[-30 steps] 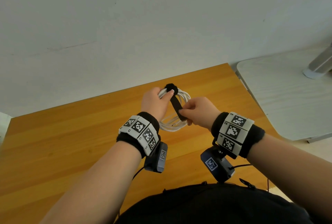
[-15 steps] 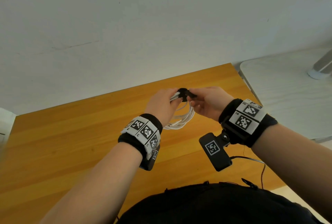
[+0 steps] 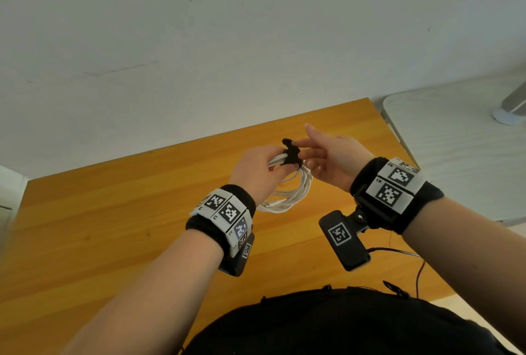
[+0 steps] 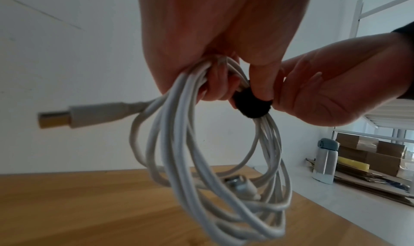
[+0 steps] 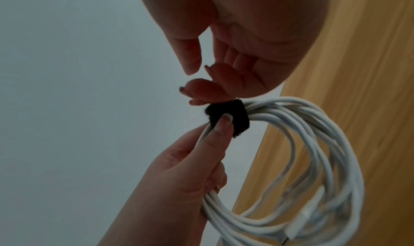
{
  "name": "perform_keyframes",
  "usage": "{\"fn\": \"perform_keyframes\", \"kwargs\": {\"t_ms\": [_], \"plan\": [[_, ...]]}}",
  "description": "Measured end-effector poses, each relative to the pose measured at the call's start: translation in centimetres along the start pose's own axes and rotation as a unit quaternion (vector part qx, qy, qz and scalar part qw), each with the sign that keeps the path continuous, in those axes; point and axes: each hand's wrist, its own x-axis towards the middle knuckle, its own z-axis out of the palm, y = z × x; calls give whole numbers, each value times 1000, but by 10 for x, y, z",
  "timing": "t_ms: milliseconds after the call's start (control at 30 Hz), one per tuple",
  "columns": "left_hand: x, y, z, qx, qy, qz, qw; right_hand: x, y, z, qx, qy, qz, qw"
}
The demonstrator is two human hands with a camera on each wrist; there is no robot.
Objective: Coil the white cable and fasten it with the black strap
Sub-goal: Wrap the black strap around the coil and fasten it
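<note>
The white cable (image 3: pixel 296 192) hangs as a coil of several loops above the wooden table (image 3: pixel 113 226). My left hand (image 3: pixel 264 166) grips the top of the coil, its thumb (image 5: pixel 220 127) pressing on the black strap (image 3: pixel 291 155). The strap (image 5: pixel 226 117) is wound round the bundled loops (image 5: pixel 313 143). My right hand (image 3: pixel 327 155) is beside it with fingers relaxed and spread; its fingertips (image 5: pixel 199 92) touch the strap's top edge without pinching it. In the left wrist view the strap (image 4: pixel 253 108) sits under the thumb, and a USB plug (image 4: pixel 74 115) sticks out left.
A pale grey table (image 3: pixel 469 141) adjoins the wooden one on the right, with a metal stand foot (image 3: pixel 509 115) on it. A white wall rises behind. A thin red wire (image 3: pixel 421 269) runs near my right forearm. A bottle (image 4: pixel 326 161) and cardboard boxes (image 4: pixel 380 154) stand off to the right.
My right hand carried the strap's tail up and round the coil, then let go and spread its fingers. The strap now lies wrapped round the bundle under my left thumb.
</note>
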Motion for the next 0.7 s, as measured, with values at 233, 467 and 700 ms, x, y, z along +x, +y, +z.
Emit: {"fn": "perform_keyframes", "kwargs": {"t_ms": [233,467,700], "plan": [[2,2,2,-16,1,-15,1000,-3,6,5,-436,32,-239,867],[3,4,1,-79,45,-43,995,1,3,5,-410,-11,-212,887],[5,14,-4,-85,58,-24,994,5,-4,8,-423,-3,-202,883]]}}
